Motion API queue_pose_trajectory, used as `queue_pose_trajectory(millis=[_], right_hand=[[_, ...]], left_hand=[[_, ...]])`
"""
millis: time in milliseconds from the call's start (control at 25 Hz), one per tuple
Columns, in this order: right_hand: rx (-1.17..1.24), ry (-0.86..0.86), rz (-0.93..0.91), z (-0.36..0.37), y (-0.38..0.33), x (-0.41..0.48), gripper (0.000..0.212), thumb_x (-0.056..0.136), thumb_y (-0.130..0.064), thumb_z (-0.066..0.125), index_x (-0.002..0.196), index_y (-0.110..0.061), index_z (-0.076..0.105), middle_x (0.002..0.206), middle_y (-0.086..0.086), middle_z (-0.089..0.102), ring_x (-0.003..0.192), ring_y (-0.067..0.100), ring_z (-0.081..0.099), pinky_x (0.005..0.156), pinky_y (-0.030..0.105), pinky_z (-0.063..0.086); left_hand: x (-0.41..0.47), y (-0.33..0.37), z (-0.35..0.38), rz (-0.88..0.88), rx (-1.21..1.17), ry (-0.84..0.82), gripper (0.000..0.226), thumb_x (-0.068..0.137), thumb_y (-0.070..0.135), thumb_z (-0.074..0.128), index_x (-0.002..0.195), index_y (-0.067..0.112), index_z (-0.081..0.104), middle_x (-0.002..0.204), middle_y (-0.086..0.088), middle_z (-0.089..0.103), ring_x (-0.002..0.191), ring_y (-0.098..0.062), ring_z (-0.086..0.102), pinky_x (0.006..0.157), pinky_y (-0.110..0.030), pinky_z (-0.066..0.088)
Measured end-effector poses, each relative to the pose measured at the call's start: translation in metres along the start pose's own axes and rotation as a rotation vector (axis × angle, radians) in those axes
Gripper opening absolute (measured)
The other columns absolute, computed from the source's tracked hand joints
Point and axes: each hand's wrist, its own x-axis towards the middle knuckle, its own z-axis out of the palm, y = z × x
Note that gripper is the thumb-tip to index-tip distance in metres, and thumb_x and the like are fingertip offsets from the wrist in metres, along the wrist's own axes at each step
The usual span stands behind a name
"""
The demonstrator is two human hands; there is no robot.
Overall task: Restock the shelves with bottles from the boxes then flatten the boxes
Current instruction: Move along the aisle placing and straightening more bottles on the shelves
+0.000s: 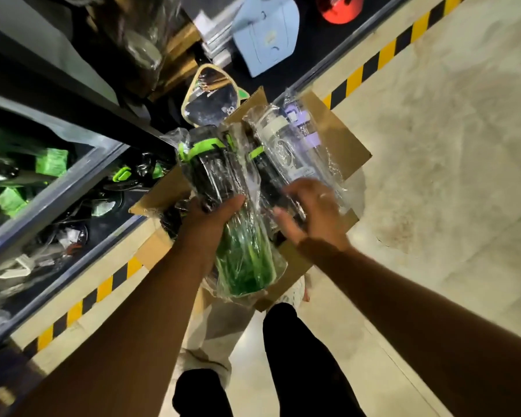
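Left hand (214,212) grips wrapped green bottle (244,260) over box (343,139) (open floor (433,145) rightward).

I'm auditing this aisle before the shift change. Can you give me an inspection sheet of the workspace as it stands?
Surface: pale floor, with yellow-black tape along the shelving base.
Job's things: open cardboard box below the hands. The green bottle, white bottle and purple bottle are all plastic-wrapped. The shelf already holds wrapped bottles.
Clutter: blue item and red item on the dark base, both blurred.
Grippers: left hand grips the green bottle; right hand is on the other wrapped bottles, grip unclear.
Cables: nothing seen.
Surroundings: the person's legs below the box.
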Motion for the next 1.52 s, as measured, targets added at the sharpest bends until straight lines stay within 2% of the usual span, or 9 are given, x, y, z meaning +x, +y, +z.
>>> queue_pose_trajectory(millis=[80, 200, 360, 520, 760, 960, 1160, 1320, 1520], right_hand=[[-0.272, 0.072, 0.161, -0.009, 0.020, 0.036, 0.088, 0.078, -0.070, 0.056, 0.144, -0.013, 0.042, 0.141, 0.016, 0.046, 0.126, 0.036, 0.044, 0.100, 0.049, 0.041], [-0.425, -0.293, 0.409, 0.002, 0.041, 0.070, 0.114, 0.074, -0.063, 0.073, 0.156, -0.019, 0.006, 0.157, 0.017, 0.023, 0.139, 0.042, 0.028, 0.106, 0.052, 0.038], [-0.512, -0.218, 0.410, 0.025, 0.056, 0.079, 0.107, 0.080, -0.034, 0.077, 0.155, -0.020, 0.003, 0.151, 0.021, 0.030, 0.134, 0.043, 0.035, 0.099, 0.050, 0.042], [-0.510, -0.168, 0.402, 0.023, 0.059, 0.075, 0.106, 0.074, -0.046, 0.080, 0.152, -0.022, 0.012, 0.142, 0.019, 0.042, 0.127, 0.040, 0.041, 0.093, 0.050, 0.044], [0.240, -0.177, 0.471, -0.006, 0.021, 0.021, 0.107, 0.062, -0.045, 0.088, 0.149, -0.027, 0.028, 0.130, -0.006, 0.050, 0.108, 0.022, 0.057, 0.075, 0.025, 0.053], [0.795, -0.273, 0.443, -0.035, -0.063, -0.074, 0.116, 0.052, -0.032, 0.097, 0.148, -0.020, 0.033, 0.137, 0.012, 0.057, 0.117, 0.031, 0.063, 0.098, 0.050, 0.052], [0.828, -0.226, 0.327, -0.055, -0.192, -0.190, 0.104, 0.059, -0.017, 0.087, 0.149, -0.024, 0.035, 0.131, -0.003, 0.064, 0.115, 0.017, 0.065, 0.104, 0.039, 0.048], [0.839, -0.292, 0.213, -0.065, -0.309, -0.289, 0.098, 0.063, -0.012, 0.091, 0.143, -0.030, 0.038, 0.125, -0.011, 0.068, 0.115, 0.012, 0.064, 0.099, 0.030, 0.049], [0.834, -0.370, 0.107, -0.066, -0.407, -0.367, 0.079, 0.079, 0.015, 0.069, 0.135, -0.031, 0.036, 0.126, -0.026, 0.052, 0.090, -0.025, 0.054, 0.069, 0.005, 0.047]], left_hand=[[0.000, 0.001, -0.006, 0.018, -0.044, 0.021, 0.113, 0.044, 0.050, 0.094, 0.143, 0.025, 0.046, 0.134, -0.001, 0.064, 0.120, -0.029, 0.062, 0.103, -0.058, 0.047], [0.005, -0.008, -0.013, 0.058, -0.079, 0.026, 0.103, 0.051, 0.043, 0.092, 0.141, 0.023, 0.048, 0.131, 0.000, 0.066, 0.120, -0.027, 0.062, 0.106, -0.056, 0.046], [0.004, -0.018, -0.020, 0.045, -0.088, -0.008, 0.128, 0.039, 0.054, 0.094, 0.150, 0.025, 0.036, 0.143, -0.003, 0.057, 0.128, -0.029, 0.056, 0.109, -0.057, 0.043], [0.005, -0.030, -0.032, 0.091, -0.104, -0.060, 0.068, 0.080, 0.011, 0.077, 0.142, 0.019, 0.049, 0.123, 0.001, 0.069, 0.108, -0.013, 0.068, 0.097, -0.037, 0.054], [-0.017, -0.030, -0.058, 0.141, -0.030, -0.077, 0.045, 0.075, 0.028, 0.081, 0.114, 0.034, 0.059, 0.107, 0.013, 0.071, 0.099, -0.010, 0.067, 0.081, -0.030, 0.052], [-0.082, -0.025, -0.106, 0.245, -0.011, -0.142, 0.027, 0.083, 0.026, 0.078, 0.106, 0.034, 0.065, 0.100, 0.015, 0.074, 0.100, -0.011, 0.069, 0.086, -0.031, 0.052], [-0.205, -0.021, -0.190, 0.372, -0.016, -0.196, 0.035, 0.082, 0.027, 0.079, 0.109, 0.033, 0.058, 0.093, 0.023, 0.070, 0.088, 0.005, 0.064, 0.087, -0.027, 0.049], [-0.316, -0.038, -0.282, 0.443, -0.097, -0.188, 0.070, 0.068, 0.028, 0.084, 0.131, 0.027, 0.052, 0.124, 0.013, 0.067, 0.100, -0.001, 0.065, 0.078, -0.016, 0.048], [-0.414, -0.065, -0.374, 0.523, -0.179, -0.163, 0.055, 0.068, 0.021, 0.087, 0.112, 0.036, 0.060, 0.107, 0.019, 0.075, 0.104, -0.006, 0.070, 0.092, -0.028, 0.051]])
